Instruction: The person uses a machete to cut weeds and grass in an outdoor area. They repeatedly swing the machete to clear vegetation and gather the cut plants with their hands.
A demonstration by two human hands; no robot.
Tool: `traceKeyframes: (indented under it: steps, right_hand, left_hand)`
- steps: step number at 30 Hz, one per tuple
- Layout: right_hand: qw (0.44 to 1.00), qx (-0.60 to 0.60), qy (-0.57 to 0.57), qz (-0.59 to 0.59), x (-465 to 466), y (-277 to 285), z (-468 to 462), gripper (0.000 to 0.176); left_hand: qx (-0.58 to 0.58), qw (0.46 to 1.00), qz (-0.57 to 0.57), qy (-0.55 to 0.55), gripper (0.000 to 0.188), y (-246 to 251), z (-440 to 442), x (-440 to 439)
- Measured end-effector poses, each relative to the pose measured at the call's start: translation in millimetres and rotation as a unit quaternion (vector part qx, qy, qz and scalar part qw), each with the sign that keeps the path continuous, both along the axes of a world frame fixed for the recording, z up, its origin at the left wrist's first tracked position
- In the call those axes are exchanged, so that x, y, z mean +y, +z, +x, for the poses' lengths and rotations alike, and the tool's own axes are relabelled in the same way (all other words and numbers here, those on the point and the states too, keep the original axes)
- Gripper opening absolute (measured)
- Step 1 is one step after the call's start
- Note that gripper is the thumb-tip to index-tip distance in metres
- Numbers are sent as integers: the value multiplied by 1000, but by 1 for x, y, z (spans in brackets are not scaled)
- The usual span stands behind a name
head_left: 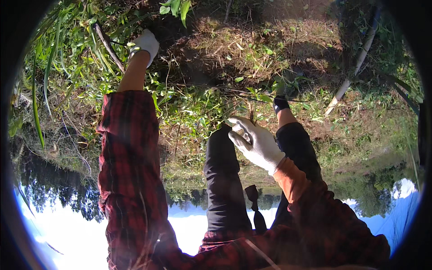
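My left hand (145,46), in a white work glove, reaches out among green weeds at the upper left. Its fingers are curled away from view, so whatever they may hold is hidden. A thin dark stem (118,43) runs up to the glove beside a brown woody stick (108,47). My right hand (258,143) wears a white glove with a grey palm coating. It hovers in front of my dark-trousered legs (221,158), fingers bent and thumb apart, with nothing visible between them. Low leafy weeds (199,108) grow just beyond that hand.
A pale wooden pole (352,72) slants across the ground at the right. Dry cut grass and bare soil (233,50) lie ahead. Long grass blades (35,101) hang at the far left. A dark strap (254,209) dangles between my legs.
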State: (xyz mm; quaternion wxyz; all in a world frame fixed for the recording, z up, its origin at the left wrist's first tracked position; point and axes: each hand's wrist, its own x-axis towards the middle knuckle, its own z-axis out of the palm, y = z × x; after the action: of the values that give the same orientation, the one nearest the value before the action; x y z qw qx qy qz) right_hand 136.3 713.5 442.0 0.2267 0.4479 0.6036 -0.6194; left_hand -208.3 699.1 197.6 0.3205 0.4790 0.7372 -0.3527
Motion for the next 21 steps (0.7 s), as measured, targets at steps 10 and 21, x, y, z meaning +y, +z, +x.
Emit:
traceKeyframes:
  steps: [10,21]
  right_hand:
    - [999,-37,-17,-4,2,-2,-3,38]
    - [999,21,21,32,-9,-6,-8,35]
  left_hand:
    - [39,956,-246,158,38,233,-33,-324]
    - [-105,955,255,107,91,182,134,-119]
